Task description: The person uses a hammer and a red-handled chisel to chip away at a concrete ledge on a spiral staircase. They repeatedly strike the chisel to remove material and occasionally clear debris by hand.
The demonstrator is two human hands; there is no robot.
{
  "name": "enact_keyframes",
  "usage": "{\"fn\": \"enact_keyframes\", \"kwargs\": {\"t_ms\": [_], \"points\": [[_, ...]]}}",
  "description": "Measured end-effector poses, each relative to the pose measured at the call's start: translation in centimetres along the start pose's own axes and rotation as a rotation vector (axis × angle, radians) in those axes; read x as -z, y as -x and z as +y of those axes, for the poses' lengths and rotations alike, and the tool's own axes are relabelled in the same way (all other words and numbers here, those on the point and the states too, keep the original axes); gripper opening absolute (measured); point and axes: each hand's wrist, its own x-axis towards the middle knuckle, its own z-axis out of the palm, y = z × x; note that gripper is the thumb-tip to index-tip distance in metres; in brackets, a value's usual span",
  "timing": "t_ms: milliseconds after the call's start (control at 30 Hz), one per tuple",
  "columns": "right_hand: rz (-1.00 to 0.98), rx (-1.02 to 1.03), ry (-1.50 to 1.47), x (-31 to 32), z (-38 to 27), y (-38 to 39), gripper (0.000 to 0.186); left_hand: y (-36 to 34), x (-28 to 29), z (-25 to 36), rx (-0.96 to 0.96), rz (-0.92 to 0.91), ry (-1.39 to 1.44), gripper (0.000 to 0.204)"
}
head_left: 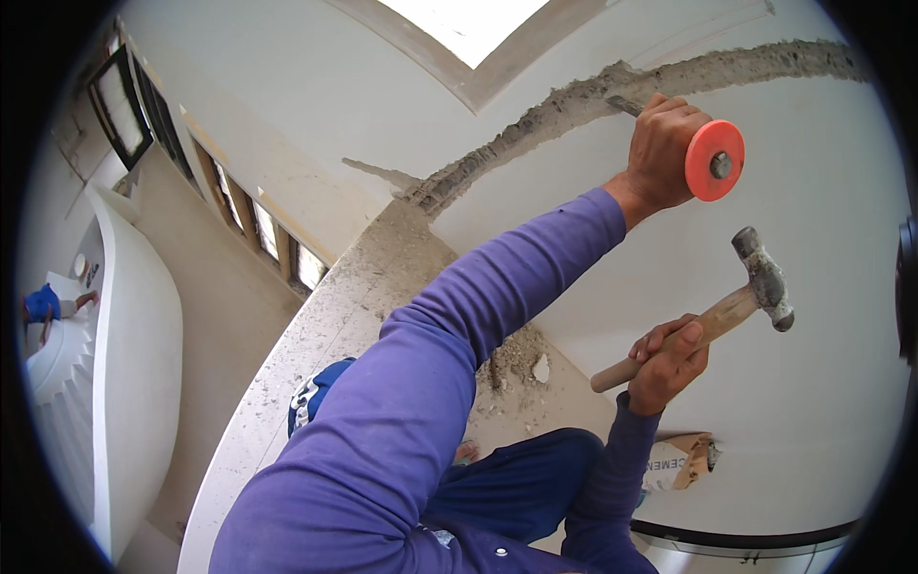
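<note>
My left hand (660, 153) is wrapped round a chisel (625, 105) with a round orange hand guard (703, 161). The chisel's tip points at a rough groove (564, 113) cut in the white wall; whether it touches the wall, I cannot tell. The bare metal striking end shows at the middle of the guard. Lower down, my right hand (667, 368) grips the wooden handle of a hammer (767, 284). Its dusty, worn metal head is raised to the right, apart from the chisel.
Broken plaster rubble (516, 368) and dust lie on a pale curved ledge (359, 277) beneath my arms. A torn paper bag (679, 461) is at the lower right. Window openings (268, 230) run along the left, where another person (43, 304) is by a white curved parapet (143, 354).
</note>
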Motion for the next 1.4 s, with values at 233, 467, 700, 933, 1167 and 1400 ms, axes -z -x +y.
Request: {"fn": "enact_keyframes", "kwargs": {"t_ms": [233,467,700,933,1167,1400], "points": [[-0.07,0.016,-0.002,-0.3,-0.2,0.8,0.045,-1.8,1.3,-0.6,-0.026,0.046,0.039,0.017],[-0.105,-0.014,-0.118,0.1,-0.6,1.0,0.046,-5.0,6.4,-6.6,-0.278,-0.202,0.233,0.022],[-0.132,-0.188,-0.24,0.2,-0.4,1.4,0.042,-6.2,9.6,-6.9,0.417,-0.387,0.374,0.01],[-0.156,-0.266,-0.262,0.8,0.3,1.3,0.041,-4.3,6.9,-5.2,0.531,0.024,0.331,0.011],[-0.177,-0.27,-0.262,0.7,0.4,1.3,0.039,-4.7,7.4,-4.5,0.662,0.13,0.332,0.024],[-0.193,-0.152,-0.177,0.4,0.2,0.6,0.032,-4.2,6.9,-2.7,0.604,0.132,0.332,0.029]]}}
